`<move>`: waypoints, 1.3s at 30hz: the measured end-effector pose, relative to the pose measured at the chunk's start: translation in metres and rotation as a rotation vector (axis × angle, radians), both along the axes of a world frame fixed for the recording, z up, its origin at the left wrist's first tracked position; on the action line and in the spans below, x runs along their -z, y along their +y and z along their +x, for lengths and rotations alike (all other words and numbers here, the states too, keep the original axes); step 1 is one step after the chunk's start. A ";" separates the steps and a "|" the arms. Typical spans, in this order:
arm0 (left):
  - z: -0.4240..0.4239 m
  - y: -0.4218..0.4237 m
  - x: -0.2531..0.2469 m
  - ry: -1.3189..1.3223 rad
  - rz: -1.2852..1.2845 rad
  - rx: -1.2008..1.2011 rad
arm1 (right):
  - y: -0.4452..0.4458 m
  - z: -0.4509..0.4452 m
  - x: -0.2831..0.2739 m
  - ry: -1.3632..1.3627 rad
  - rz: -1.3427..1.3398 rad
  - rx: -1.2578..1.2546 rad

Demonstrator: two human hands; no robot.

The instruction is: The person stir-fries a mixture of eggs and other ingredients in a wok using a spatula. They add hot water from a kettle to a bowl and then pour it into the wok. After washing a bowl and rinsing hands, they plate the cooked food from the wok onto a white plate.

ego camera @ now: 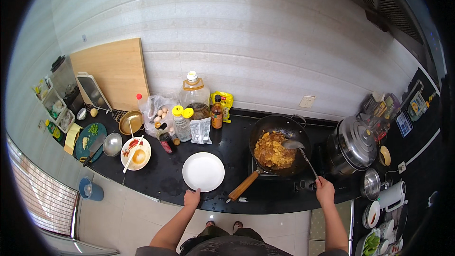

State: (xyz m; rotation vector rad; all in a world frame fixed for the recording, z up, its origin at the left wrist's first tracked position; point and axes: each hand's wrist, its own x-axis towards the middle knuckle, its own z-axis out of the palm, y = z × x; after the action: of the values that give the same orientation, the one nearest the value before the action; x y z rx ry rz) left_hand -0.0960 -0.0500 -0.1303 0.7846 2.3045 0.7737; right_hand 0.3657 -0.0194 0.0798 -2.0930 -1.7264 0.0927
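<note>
My right hand [325, 190] grips the handle of a metal cooking ladle [294, 144]. The ladle's head rests in a dark wok [300, 131], against a heap of yellow-brown cooked food [273, 151] that looks like scrambled egg in sauce. The wok sits on the stove, its wooden handle [245, 185] pointing towards me and to the left. A bare white plate [203, 171] is left of the wok. At its near rim, my left hand [192, 198] holds it by the edge, thumb on top. Whether the plate touches the counter, I cannot tell.
Left of the plate stand sauce bottles [165, 140], a bowl with chopsticks [144, 158], and a green cutting board [101, 129] with a knife [95, 151]. A large steel pot [352, 149] is right of the wok. A wall socket [307, 101] lies behind.
</note>
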 end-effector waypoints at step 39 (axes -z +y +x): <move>0.123 0.048 -0.109 -0.138 0.024 0.907 | 0.072 0.019 0.053 0.249 -0.116 -0.024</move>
State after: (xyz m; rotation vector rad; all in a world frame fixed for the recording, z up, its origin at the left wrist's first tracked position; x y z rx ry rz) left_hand 0.0268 -0.0023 -0.0211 1.5537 1.5464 0.4043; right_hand 0.3845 0.0531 0.0267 -2.0412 -1.6301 0.4515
